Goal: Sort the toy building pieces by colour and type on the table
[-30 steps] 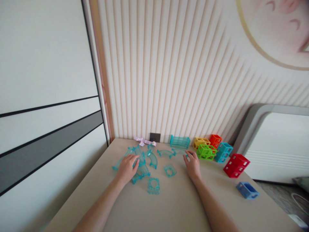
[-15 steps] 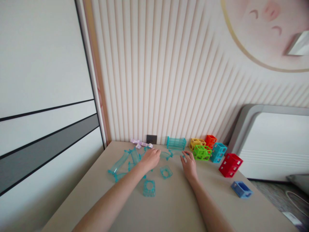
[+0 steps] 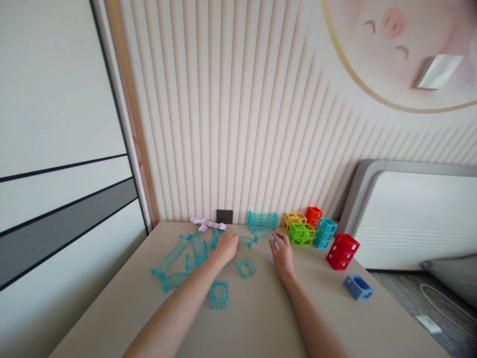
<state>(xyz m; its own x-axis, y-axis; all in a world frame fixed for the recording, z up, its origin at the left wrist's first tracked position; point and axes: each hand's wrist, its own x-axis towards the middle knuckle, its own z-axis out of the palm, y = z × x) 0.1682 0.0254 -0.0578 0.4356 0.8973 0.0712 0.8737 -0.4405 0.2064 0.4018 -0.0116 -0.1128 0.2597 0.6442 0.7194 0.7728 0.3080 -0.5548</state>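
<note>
My left hand (image 3: pixel 226 247) is closed, fingers curled down at the left end of a clear teal curved track piece (image 3: pixel 245 241); what is inside the fingers is hidden. My right hand (image 3: pixel 283 254) has its thumb and fingers around the right end of a second curved teal track piece (image 3: pixel 264 233). These two curves meet between my hands. Nearer me lie a flat teal square with a round hole (image 3: pixel 246 267) and a thicker teal block with a hole (image 3: pixel 218 295). Left of my left arm are a long teal chute (image 3: pixel 169 256) and other teal track pieces (image 3: pixel 198 246).
A ribbed teal piece (image 3: pixel 263 220) stands by the wall. Yellow (image 3: pixel 294 220), green (image 3: pixel 301 234), orange (image 3: pixel 314 216), light-blue (image 3: pixel 325 232), red (image 3: pixel 342 251) and blue (image 3: pixel 358 287) frame blocks line the right side. A lilac piece (image 3: pixel 203 223) lies near the black socket (image 3: pixel 224 216).
The whole view has shifted, so the table and wall appear farther left. My left fingers look more curled. My right hand keeps its place at the curved track's end.
</note>
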